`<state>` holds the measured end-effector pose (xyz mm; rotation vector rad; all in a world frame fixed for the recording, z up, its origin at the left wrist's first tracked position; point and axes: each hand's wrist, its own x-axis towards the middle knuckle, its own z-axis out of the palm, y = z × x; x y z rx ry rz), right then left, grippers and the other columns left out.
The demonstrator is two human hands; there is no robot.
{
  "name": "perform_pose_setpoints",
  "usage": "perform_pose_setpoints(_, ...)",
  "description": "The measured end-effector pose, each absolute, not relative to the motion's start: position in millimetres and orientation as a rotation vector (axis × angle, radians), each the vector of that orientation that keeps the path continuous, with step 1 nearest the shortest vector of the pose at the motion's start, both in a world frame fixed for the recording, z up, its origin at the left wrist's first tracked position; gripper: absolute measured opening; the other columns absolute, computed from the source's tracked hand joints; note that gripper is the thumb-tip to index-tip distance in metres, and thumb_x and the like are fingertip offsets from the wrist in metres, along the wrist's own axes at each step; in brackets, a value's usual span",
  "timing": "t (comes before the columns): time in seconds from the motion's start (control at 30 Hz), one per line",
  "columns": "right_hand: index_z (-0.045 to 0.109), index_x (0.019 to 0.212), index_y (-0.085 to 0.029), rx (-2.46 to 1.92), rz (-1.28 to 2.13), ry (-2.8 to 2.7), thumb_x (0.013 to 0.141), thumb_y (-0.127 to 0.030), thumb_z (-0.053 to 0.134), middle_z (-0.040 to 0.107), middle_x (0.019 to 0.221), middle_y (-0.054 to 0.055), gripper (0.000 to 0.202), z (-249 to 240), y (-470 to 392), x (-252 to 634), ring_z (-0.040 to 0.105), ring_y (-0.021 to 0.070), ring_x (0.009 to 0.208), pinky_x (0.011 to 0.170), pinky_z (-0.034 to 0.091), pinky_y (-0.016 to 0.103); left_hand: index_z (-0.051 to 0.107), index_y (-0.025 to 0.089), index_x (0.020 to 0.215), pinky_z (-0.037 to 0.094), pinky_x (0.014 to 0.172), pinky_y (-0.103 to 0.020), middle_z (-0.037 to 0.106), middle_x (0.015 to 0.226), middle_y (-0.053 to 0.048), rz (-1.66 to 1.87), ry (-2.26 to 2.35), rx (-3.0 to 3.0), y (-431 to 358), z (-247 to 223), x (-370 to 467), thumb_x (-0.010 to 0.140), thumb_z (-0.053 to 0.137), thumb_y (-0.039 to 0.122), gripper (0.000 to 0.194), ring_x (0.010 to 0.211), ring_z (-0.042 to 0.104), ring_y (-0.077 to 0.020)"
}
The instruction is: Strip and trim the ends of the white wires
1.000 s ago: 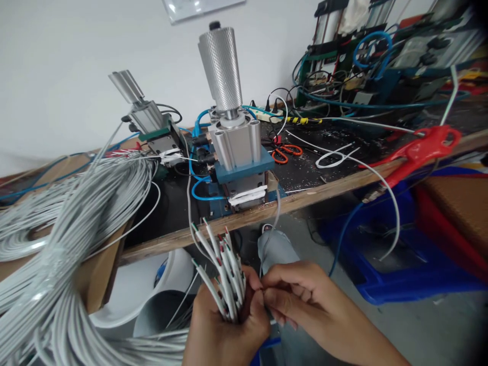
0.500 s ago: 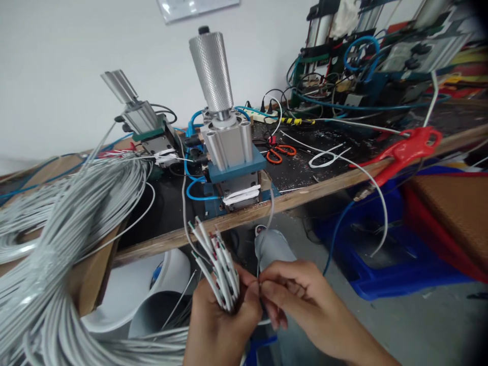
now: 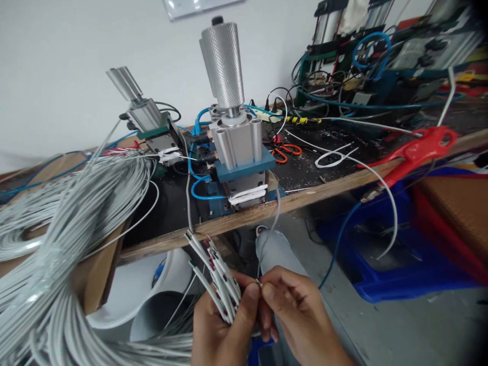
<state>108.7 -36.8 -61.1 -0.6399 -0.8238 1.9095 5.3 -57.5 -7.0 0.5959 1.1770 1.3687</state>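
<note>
In the lower middle of the head view, my left hand (image 3: 229,325) is closed around a bundle of white cable ends (image 3: 219,277). Their tips point up and to the left, with small dark, red and green wire ends showing. My right hand (image 3: 295,310) is closed in a pinch just beside it, thumb and forefinger meeting the left fingertips. A tiny pale wire end (image 3: 259,282) shows between the two hands; its detail is too small to make out. The lower parts of the cables are hidden by my palm.
A pneumatic press (image 3: 240,147) stands at the bench edge (image 3: 171,239), with a second press (image 3: 147,117) behind left. Coiled grey cable (image 3: 76,223) fills the left side. A red air gun (image 3: 423,150), orange scissors (image 3: 285,151), white bins (image 3: 129,295) and a blue stool (image 3: 381,274) are around.
The view has shifted slightly, so the bench things sit a little further right. Both hands stay together in a pinch, and the cable bundle leans slightly more to the left.
</note>
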Motion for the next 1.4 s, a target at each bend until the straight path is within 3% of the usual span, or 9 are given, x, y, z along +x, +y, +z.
perform_pose_setpoints(0.17, 0.064, 0.083, -0.019, -0.621, 1.915, -0.829, 0.092, -0.054, 0.071, 0.056, 0.057, -0.005, 0.037, -63, -35, 109, 0.048, 0.0067, 0.045, 0.043, 0.045, 0.016, 0.070, 0.018, 0.070, 0.053, 0.047, -0.027, 0.065, 0.048, 0.000, 1.374, 1.185, 0.576, -58, -6, 7, 0.071, 0.091, 0.047, 0.036, 0.041, 0.060, -0.0146)
perform_pose_setpoints(0.37, 0.065, 0.081, -0.016, -0.691, 1.939, -0.891, 0.092, -0.052, 0.072, 0.058, 0.057, -0.004, 0.038, -56, -29, 117, 0.052, 0.0066, 0.045, 0.043, 0.046, 0.016, 0.075, 0.017, 0.085, 0.053, 0.045, -0.027, 0.063, 0.048, 0.003, 1.357, 1.236, 0.553, -55, -4, 10, 0.066, 0.094, 0.049, 0.041, 0.041, 0.058, -0.0139)
perform_pose_setpoints(0.53, 0.069, 0.082, -0.016, -0.731, 1.942, -1.084, 0.095, -0.051, 0.069, 0.066, 0.065, 0.000, 0.037, -41, -22, 132, 0.061, 0.0092, 0.052, 0.051, 0.055, 0.019, 0.071, 0.017, 0.070, 0.052, 0.044, -0.027, 0.060, 0.047, 0.002, 1.312, 1.269, 0.621, -50, 1, 10, 0.072, 0.089, 0.046, 0.034, 0.040, 0.058, -0.0150)
perform_pose_setpoints(0.63, 0.073, 0.104, -0.022, -0.739, 1.534, -1.407, 0.103, -0.032, 0.060, 0.073, 0.080, 0.001, 0.017, -45, -18, 142, 0.070, 0.0117, 0.064, 0.058, 0.059, 0.020, 0.071, 0.017, 0.067, 0.043, 0.044, -0.018, 0.057, 0.048, 0.004, 1.418, 1.430, 0.712, -45, 6, 9, 0.073, 0.087, 0.039, 0.028, 0.044, 0.052, -0.0097)
perform_pose_setpoints(0.73, 0.066, 0.128, -0.028, -0.610, 0.853, -1.789, 0.101, -0.008, 0.054, 0.077, 0.109, 0.004, 0.036, -52, -10, 149, 0.075, 0.0142, 0.092, 0.079, 0.062, 0.024, 0.071, 0.017, 0.068, 0.031, 0.043, -0.014, 0.051, 0.049, 0.006, 1.500, 1.528, 0.736, -37, 8, 8, 0.073, 0.086, 0.034, 0.023, 0.046, 0.040, -0.0057)
perform_pose_setpoints(0.83, 0.063, 0.134, -0.023, -0.461, 0.489, -1.980, 0.099, -0.004, 0.058, 0.076, 0.118, 0.006, 0.040, -53, 3, 149, 0.072, 0.0166, 0.110, 0.095, 0.060, 0.028, 0.069, 0.016, 0.071, 0.028, 0.042, -0.015, 0.050, 0.052, 0.006, 1.506, 1.462, 0.679, -29, 6, 6, 0.076, 0.084, 0.034, 0.024, 0.046, 0.038, -0.0058)
perform_pose_setpoints(1.03, 0.070, 0.118, -0.019, -0.562, 0.301, -1.853, 0.097, -0.004, 0.063, 0.079, 0.108, 0.007, 0.027, -45, 39, 133, 0.076, 0.0169, 0.102, 0.089, 0.063, 0.029, 0.075, 0.019, 0.090, 0.027, 0.039, -0.014, 0.042, 0.047, 0.010, 1.748, 1.435, 0.723, -16, 15, -2, 0.086, 0.079, 0.034, 0.017, 0.041, 0.035, -0.0056)
perform_pose_setpoints(1.3, 0.070, 0.115, -0.021, -0.698, 0.310, -1.749, 0.097, -0.005, 0.062, 0.080, 0.106, 0.007, 0.025, -39, 67, 117, 0.077, 0.0190, 0.098, 0.088, 0.064, 0.033, 0.076, 0.020, 0.081, 0.026, 0.029, -0.018, 0.040, 0.039, 0.010, 2.013, 1.227, 0.786, -7, 37, -9, 0.086, 0.074, 0.022, 0.006, 0.029, 0.030, -0.0065)
perform_pose_setpoints(1.4, 0.070, 0.115, -0.020, -0.717, 0.313, -1.751, 0.098, -0.007, 0.061, 0.080, 0.107, 0.006, 0.024, -38, 69, 115, 0.077, 0.0186, 0.099, 0.088, 0.064, 0.032, 0.078, 0.022, 0.083, 0.024, 0.025, -0.020, 0.040, 0.037, 0.010, 2.007, 1.183, 0.814, -7, 34, -14, 0.084, 0.080, 0.028, 0.007, 0.026, 0.030, -0.0071)
